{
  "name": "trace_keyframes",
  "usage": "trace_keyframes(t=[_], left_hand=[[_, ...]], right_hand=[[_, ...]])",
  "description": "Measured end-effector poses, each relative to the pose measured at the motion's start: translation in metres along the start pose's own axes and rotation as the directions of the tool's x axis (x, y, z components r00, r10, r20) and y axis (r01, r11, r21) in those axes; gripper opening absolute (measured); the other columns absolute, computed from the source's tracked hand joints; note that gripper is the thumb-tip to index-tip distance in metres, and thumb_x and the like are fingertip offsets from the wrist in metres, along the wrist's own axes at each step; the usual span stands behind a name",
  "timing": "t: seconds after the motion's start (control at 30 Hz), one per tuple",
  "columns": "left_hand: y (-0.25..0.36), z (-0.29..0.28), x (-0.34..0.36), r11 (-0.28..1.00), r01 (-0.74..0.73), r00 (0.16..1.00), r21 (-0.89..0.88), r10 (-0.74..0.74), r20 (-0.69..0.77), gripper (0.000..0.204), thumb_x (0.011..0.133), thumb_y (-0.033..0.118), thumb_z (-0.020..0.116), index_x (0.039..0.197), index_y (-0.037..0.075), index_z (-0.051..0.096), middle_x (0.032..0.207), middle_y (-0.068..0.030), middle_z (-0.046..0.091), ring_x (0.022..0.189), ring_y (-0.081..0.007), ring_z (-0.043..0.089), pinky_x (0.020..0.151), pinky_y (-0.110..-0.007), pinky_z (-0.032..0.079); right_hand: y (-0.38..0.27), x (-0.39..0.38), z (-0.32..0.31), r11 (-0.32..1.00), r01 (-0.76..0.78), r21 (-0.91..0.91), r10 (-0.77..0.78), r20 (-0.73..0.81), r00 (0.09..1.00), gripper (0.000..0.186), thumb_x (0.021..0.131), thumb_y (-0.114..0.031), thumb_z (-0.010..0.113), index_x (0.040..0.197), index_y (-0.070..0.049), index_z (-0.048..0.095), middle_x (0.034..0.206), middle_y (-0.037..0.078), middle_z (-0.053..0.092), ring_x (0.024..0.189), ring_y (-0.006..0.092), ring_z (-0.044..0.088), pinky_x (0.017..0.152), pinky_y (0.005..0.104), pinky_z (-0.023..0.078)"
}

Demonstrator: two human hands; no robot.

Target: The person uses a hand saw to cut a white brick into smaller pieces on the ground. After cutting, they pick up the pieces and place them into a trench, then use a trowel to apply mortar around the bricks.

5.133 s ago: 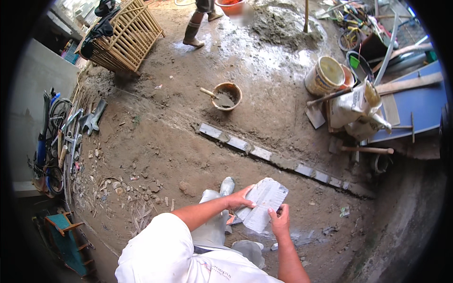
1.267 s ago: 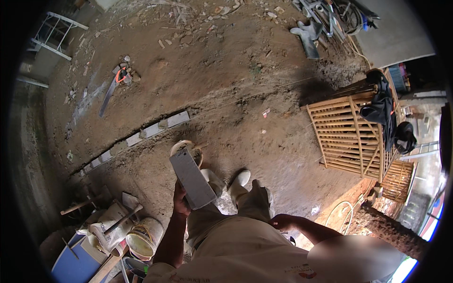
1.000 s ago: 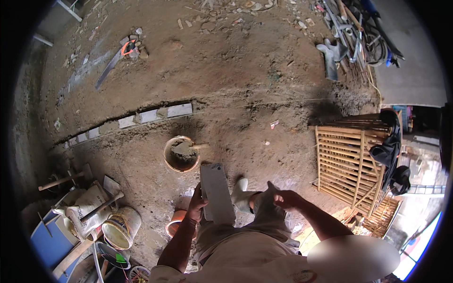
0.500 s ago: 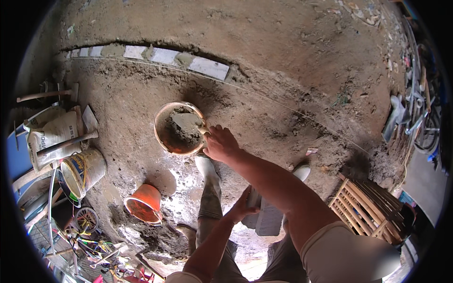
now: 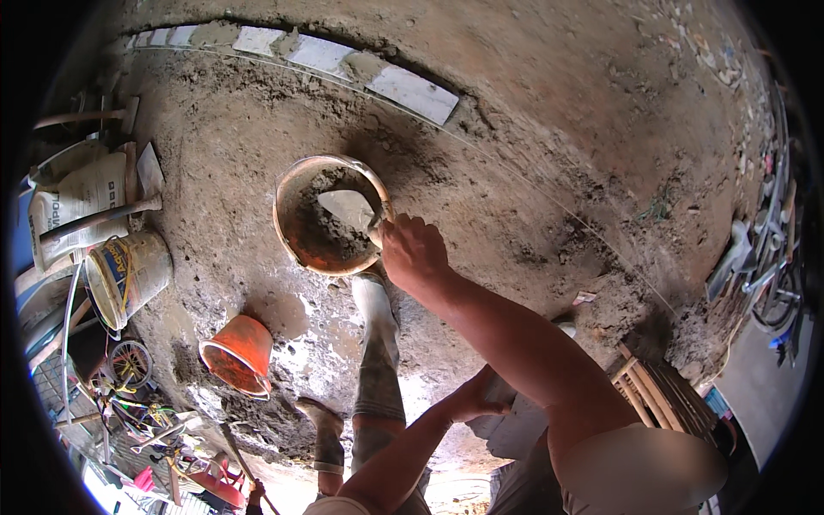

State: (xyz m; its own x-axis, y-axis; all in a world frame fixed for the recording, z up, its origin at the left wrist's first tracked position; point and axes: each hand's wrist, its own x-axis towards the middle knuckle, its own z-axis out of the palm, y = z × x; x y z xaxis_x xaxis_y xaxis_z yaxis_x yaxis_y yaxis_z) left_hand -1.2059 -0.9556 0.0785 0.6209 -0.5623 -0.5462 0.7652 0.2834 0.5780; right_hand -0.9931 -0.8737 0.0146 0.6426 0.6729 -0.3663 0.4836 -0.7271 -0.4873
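My right hand (image 5: 412, 255) is closed on the handle of a trowel, whose mortar-smeared blade (image 5: 348, 207) sits inside a round bucket (image 5: 284, 215) of wet grey mortar just in front of me. Lower down, partly behind my right forearm, my left hand (image 5: 475, 397) grips a flat grey block (image 5: 524, 427) held near my legs. My booted left foot (image 5: 371, 300) stands just below the bucket. A row of pale blocks (image 5: 410, 93) with mortar between some of them lies along a shallow trench beyond it, with a thin string (image 5: 558, 210) stretched alongside.
Left are a white bucket (image 5: 129, 275), sacks (image 5: 81, 206), tools and clutter. An orange bucket (image 5: 236, 356) stands at lower left, near a co-worker's boot (image 5: 322, 416) and hand (image 5: 256, 491) on a pole. Right are piled pipes (image 5: 764, 283) and a bamboo frame (image 5: 652, 390).
My right hand has reached forward from beside my body and taken the trowel handle. The block has moved down toward my legs in my left hand. The view has swung round toward the bucket.
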Motion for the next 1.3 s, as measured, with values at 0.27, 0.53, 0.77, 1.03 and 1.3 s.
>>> trace_keyframes(t=[0.27,0.53,0.77,1.03,1.3], left_hand=[[-0.006,0.0,0.002,0.996,0.077,0.997,0.053,-0.075,-0.031,0.122,0.068,0.036,0.088,0.154,0.002,0.008,0.153,-0.0245,0.028,0.142,-0.0336,0.031,0.116,-0.04,0.026],[-0.023,0.018,0.013,0.936,0.31,0.935,0.17,-0.332,0.124,0.117,0.065,0.029,0.088,0.154,0.003,0.016,0.149,-0.0213,0.035,0.138,-0.0305,0.036,0.113,-0.04,0.03],[-0.035,0.054,0.028,0.951,0.291,0.913,0.105,-0.309,0.266,0.111,0.069,0.023,0.084,0.155,0.006,0.016,0.147,-0.0213,0.039,0.133,-0.03,0.041,0.11,-0.038,0.034],[-0.053,0.015,0.028,0.937,0.324,0.935,-0.131,-0.338,-0.106,0.114,0.065,0.022,0.083,0.156,0.008,0.015,0.147,-0.0156,0.038,0.134,-0.029,0.038,0.109,-0.04,0.033],[-0.05,0.02,0.032,0.926,0.298,0.913,-0.23,-0.347,-0.213,0.119,0.06,0.027,0.085,0.156,0.007,0.017,0.149,-0.0146,0.037,0.136,-0.0283,0.036,0.11,-0.04,0.032]], right_hand=[[0.068,-0.129,-0.052,0.98,-0.025,0.199,0.022,0.017,1.0,0.029,0.08,-0.01,0.066,0.107,-0.008,0.056,0.082,0.014,0.06,0.072,0.0329,0.064,0.062,0.0437,0.052],[0.222,-0.337,-0.064,0.755,-0.619,0.215,0.61,0.113,0.784,0.035,0.079,-0.02,0.066,0.112,-0.014,0.057,0.091,0.018,0.067,0.082,0.0411,0.065,0.069,0.0485,0.053],[0.289,-0.418,-0.047,0.554,-0.793,0.255,0.793,0.128,0.595,0.03,0.081,-0.021,0.062,0.107,-0.013,0.052,0.085,0.023,0.066,0.081,0.0464,0.064,0.07,0.0538,0.05],[0.388,-0.43,0.039,0.356,-0.916,0.186,0.93,0.028,0.367,0.039,0.082,-0.026,0.06,0.116,-0.017,0.044,0.088,0.024,0.067,0.084,0.0483,0.063,0.073,0.0578,0.049],[0.378,-0.331,0.061,0.251,-0.876,0.411,0.94,0.113,0.322,0.047,0.08,-0.019,0.061,0.124,-0.018,0.044,0.105,0.024,0.066,0.095,0.0453,0.064,0.08,0.055,0.049]])
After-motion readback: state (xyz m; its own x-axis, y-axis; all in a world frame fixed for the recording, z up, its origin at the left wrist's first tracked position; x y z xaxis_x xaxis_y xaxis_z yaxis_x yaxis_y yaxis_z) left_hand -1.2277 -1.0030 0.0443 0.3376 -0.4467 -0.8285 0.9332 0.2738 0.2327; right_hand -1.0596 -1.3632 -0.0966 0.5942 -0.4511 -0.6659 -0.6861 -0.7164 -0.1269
